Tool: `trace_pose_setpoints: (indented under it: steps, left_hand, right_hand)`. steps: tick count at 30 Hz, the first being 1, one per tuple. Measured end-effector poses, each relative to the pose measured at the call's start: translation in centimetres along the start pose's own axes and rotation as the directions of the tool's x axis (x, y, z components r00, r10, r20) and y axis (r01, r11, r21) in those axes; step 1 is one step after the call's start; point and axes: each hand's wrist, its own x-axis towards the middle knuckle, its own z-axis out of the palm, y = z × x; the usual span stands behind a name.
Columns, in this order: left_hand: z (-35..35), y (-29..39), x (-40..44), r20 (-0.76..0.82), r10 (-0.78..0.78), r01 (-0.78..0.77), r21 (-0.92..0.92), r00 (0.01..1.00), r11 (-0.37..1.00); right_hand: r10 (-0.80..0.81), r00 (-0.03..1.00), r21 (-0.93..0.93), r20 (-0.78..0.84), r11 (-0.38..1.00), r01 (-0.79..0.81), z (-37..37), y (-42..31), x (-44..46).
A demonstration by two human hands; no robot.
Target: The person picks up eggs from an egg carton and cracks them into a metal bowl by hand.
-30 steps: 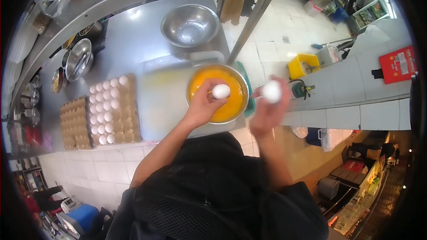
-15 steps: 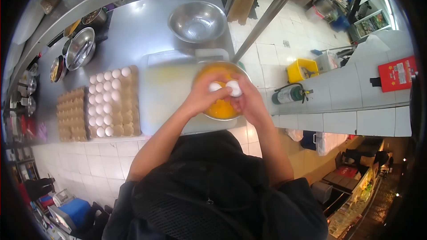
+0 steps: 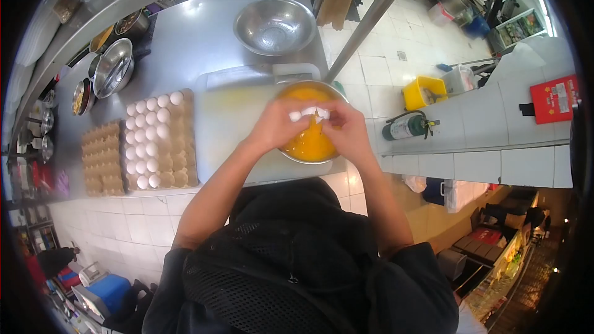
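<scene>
Over a metal bowl (image 3: 309, 158) of yellow-orange egg, my left hand (image 3: 275, 125) and my right hand (image 3: 348, 130) meet with their fingers closed around white eggs. Between them a white egg (image 3: 318, 113) is cracked open, and yellow content hangs below it. Another white egg (image 3: 295, 115) shows at my left fingers. To the left, a cardboard tray (image 3: 179, 162) holds several white eggs in its left columns, while its right side has bare cups.
An empty cardboard tray (image 3: 102, 161) lies further left. Under the bowl is a white cutting board (image 3: 223, 130). A second metal bowl (image 3: 274, 26) stands behind, near a metal post (image 3: 365, 31). More bowls (image 3: 114, 68) sit at the left back.
My right hand has come in from the right to meet my left hand over the bowl. The whole eggs were pressed together, and one is now broken open with its content dropping.
</scene>
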Motion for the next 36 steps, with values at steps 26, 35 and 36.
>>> trace_pose_setpoints:
  steps: [26,35,36]
  left_hand:
    - [-24.1,-11.3,-4.6,-0.208,-0.174,0.25,0.931,0.962,0.268]
    - [-24.4,-5.4,-4.2,-0.596,-0.315,0.476,0.13,0.739,0.87]
    - [-22.0,-3.5,-3.9,-0.523,-0.364,0.422,-0.008,0.771,0.906]
  right_hand:
    - [0.51,0.759,0.376,-0.405,0.85,-0.37,-7.3,16.3,-0.4]
    - [0.054,0.793,0.066,-0.607,0.998,-0.017,-6.8,6.8,-1.4]
    - [0.05,0.796,0.071,-0.603,0.997,-0.009,-6.3,5.1,-1.6]
